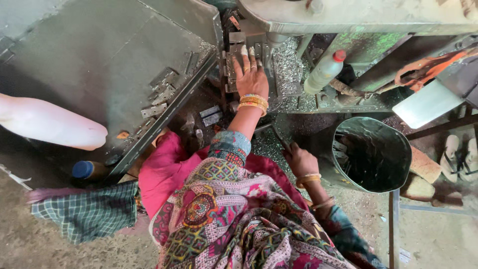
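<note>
My left hand (251, 75) reaches forward onto the die block (235, 60) of a grey metal press. Its fingers lie flat and spread on the metal, with tape on some fingertips and gold bangles at the wrist. I cannot tell if a small piece lies under the fingers. My right hand (300, 160) is lower and to the right, beside my knee, closed around a thin dark rod (282, 140) that slants up to the left. Shiny metal shavings (288, 65) cover the press bed just right of my left hand.
A round metal bucket (374, 155) stands right of my right hand. A red-capped plastic bottle (324, 70) leans on the press. Small metal plates (160, 93) lie on a slanted steel sheet (99, 55) at left, near a white jug (50, 124), a blue-capped bottle (85, 169) and a checked cloth (85, 211). Sandals (460, 157) lie far right.
</note>
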